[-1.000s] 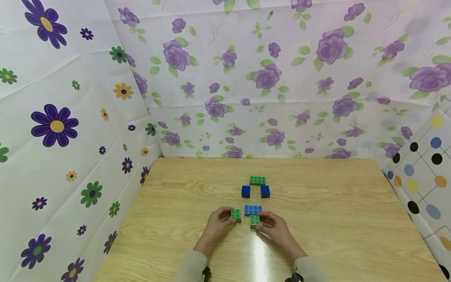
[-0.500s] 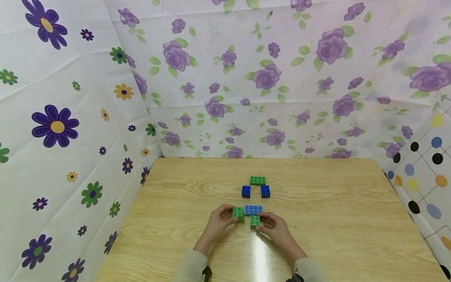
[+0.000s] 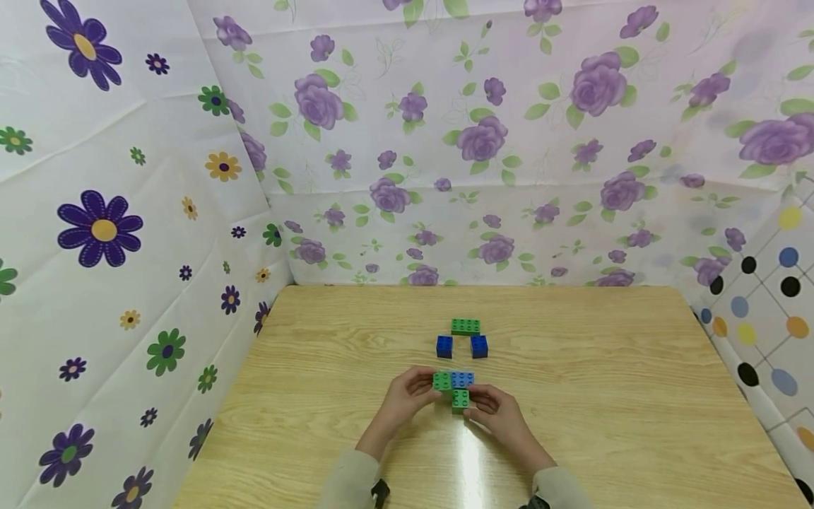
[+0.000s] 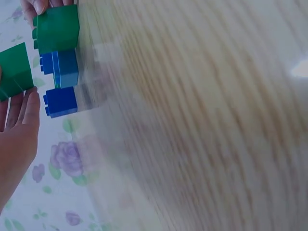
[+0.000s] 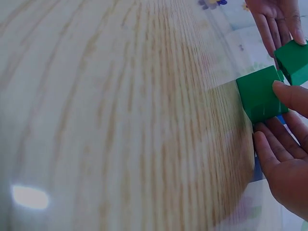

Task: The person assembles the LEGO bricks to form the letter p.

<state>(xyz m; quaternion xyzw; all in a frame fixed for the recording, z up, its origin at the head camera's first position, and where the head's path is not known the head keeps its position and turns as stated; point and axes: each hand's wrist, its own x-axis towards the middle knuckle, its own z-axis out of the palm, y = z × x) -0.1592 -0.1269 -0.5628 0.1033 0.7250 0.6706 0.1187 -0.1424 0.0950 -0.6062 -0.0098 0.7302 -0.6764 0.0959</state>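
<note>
My left hand [image 3: 405, 396] grips a small green toy building brick [image 3: 441, 381] by its left side. That brick is raised off the table and covers the left end of a light blue eight-stud brick [image 3: 463, 379] in the head view; whether they touch I cannot tell. My right hand [image 3: 499, 412] pinches a second small green brick [image 3: 461, 401] between thumb and fingers. This one stands on the table just in front of the blue brick, studs up. In the right wrist view, the left hand's green brick [image 5: 293, 60] is higher than the right hand's green brick [image 5: 262, 94].
Farther back on the wooden table [image 3: 305, 353] stand two small dark blue bricks [image 3: 444, 346], side by side with a gap between. Behind them lies a long green brick [image 3: 466, 326]. Flower-patterned cloth [image 3: 445, 141] hangs along the table's back and left sides.
The left hand has lifted its green brick and moved it right, over the left end of the light blue brick. The right hand and its brick have stayed nearly still.
</note>
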